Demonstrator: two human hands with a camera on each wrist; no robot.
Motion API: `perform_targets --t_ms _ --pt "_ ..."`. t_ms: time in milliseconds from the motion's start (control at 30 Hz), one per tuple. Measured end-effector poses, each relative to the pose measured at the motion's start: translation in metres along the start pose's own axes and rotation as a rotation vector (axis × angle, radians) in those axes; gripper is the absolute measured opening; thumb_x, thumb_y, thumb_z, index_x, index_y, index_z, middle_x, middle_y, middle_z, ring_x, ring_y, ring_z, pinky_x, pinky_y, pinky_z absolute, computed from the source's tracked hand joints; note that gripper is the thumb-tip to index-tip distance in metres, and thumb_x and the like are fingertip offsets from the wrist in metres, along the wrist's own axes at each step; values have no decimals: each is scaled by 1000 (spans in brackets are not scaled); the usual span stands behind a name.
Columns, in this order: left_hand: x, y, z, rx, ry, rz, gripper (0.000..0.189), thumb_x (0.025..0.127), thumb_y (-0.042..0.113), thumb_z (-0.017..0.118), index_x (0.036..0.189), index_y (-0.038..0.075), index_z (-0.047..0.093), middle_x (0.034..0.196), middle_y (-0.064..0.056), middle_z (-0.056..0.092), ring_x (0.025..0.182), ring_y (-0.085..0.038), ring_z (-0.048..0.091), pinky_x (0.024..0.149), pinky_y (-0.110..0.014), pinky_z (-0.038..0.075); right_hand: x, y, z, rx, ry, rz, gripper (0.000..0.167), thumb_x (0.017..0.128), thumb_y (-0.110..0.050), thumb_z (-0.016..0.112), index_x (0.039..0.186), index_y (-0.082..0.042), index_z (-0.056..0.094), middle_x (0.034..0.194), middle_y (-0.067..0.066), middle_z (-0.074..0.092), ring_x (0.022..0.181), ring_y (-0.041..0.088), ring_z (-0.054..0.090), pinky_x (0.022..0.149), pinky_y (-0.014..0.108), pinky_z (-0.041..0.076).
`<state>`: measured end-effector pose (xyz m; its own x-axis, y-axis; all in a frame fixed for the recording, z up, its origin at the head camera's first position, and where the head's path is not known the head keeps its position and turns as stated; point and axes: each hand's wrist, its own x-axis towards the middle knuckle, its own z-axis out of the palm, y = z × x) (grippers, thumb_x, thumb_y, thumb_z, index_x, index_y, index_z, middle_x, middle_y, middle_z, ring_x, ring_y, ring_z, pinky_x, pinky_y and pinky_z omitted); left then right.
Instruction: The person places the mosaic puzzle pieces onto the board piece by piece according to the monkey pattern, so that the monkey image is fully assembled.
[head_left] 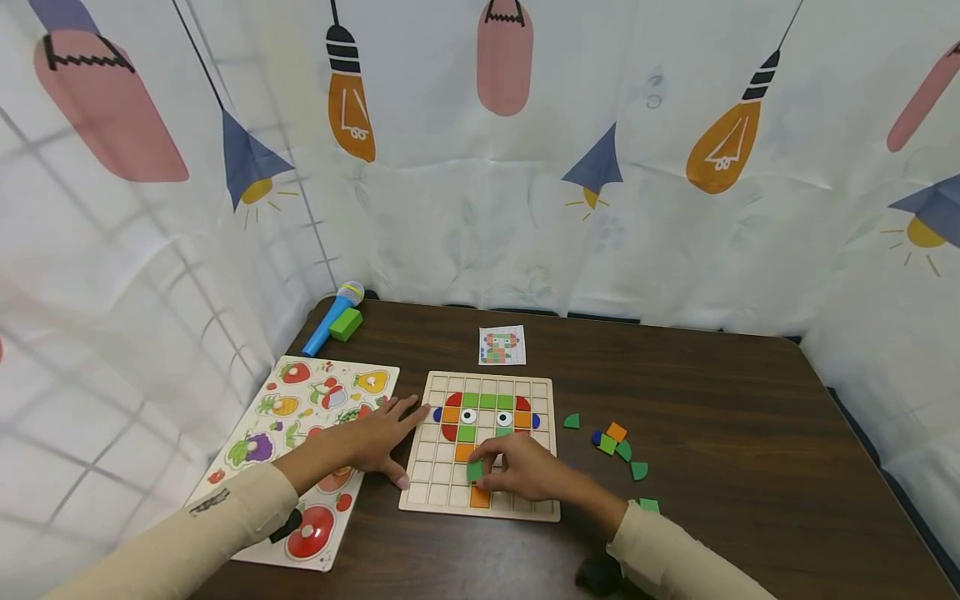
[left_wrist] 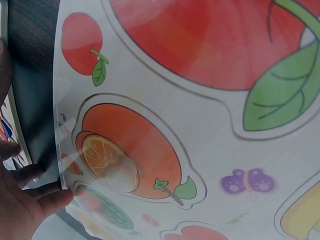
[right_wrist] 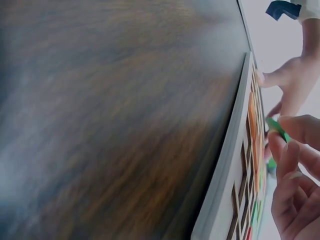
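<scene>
A wooden grid board (head_left: 432, 473) lies on the table with red, green, orange and blue pieces set in its squares, two of them marked as eyes. Between thumb and fingers, my right hand (head_left: 525, 468) pinches a green piece (head_left: 475, 472) over the lower middle of the board; in the right wrist view the green piece (right_wrist: 278, 129) stands tilted at the fingertips. My left hand (head_left: 378, 437) has its fingers spread, with thumb and fingertips at the board's left edge. In the left wrist view that left hand (left_wrist: 25, 200) appears beside the fruit board.
The fruit puzzle board (head_left: 247, 433) lies at left under my left forearm. Behind it are a blue toy microphone (head_left: 327, 321) and a green block (head_left: 346, 324). A small pattern card (head_left: 502, 346) lies beyond the grid. Several loose pieces, including an orange square (head_left: 617, 432), lie to the right.
</scene>
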<state>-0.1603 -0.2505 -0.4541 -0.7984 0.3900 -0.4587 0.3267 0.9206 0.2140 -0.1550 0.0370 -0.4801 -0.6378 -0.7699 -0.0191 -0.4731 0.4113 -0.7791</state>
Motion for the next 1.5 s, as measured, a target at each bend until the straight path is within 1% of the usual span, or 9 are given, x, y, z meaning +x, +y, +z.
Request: perform_targets --t_ms 167,333,467,633,867,1233,1400,1500 --pt "-1 0 -1 -8 -1 5 116 71 62 81 161 15 23 166 -18 18 151 -50 15 111 -67 33 6 -6 6 0 15 14 24 88 -14 77 111 -9 73 79 -10 64 64 1 51 60 17 45" --pt "-2 0 -1 -22 7 12 116 72 61 81 161 14 23 166 -20 18 151 -50 15 111 -67 32 9 -10 9 -4 17 77 24 87 -16 79 110 -12 74 80 -13 63 70 -1 55 67 17 47" --pt "-3 1 -1 -25 11 16 116 72 60 81 160 13 23 165 -20 18 151 -51 16 111 -67 32 10 -12 11 -22 30 106 23 86 -17 80 108 -13 74 78 -14 63 71 -2 55 69 17 48" --pt "-4 1 -1 -27 11 14 116 71 60 81 160 13 23 165 -20 18 151 -50 16 111 -67 32 12 -11 14 -47 52 139 23 85 -19 81 106 -13 75 76 -15 61 69 -1 54 69 18 47" --pt "-4 1 -1 -28 11 16 116 71 61 81 161 14 23 166 -20 18 151 -49 17 112 -66 31 14 -12 18 -69 79 169 24 84 -22 83 104 -13 76 72 -14 60 66 0 52 66 18 46" --pt "-1 0 -1 -20 -3 2 117 71 61 81 161 16 22 166 -18 17 151 -48 16 113 -66 31 14 -14 23 -200 128 164 18 84 -23 82 99 -14 78 75 -14 58 68 1 50 62 18 43" --pt "0 -2 0 -12 1 -2 117 71 62 81 161 17 22 166 -18 18 151 -48 16 112 -66 31 14 -14 20 -213 102 157 20 85 -27 81 101 -16 79 79 -13 61 70 1 51 64 19 44" --pt "1 -1 0 -8 -3 -13 116 71 62 81 161 18 22 166 -17 17 152 -48 15 112 -66 32 13 -11 15 -204 81 126 21 87 -29 80 104 -16 78 82 -13 64 72 1 52 67 18 45"
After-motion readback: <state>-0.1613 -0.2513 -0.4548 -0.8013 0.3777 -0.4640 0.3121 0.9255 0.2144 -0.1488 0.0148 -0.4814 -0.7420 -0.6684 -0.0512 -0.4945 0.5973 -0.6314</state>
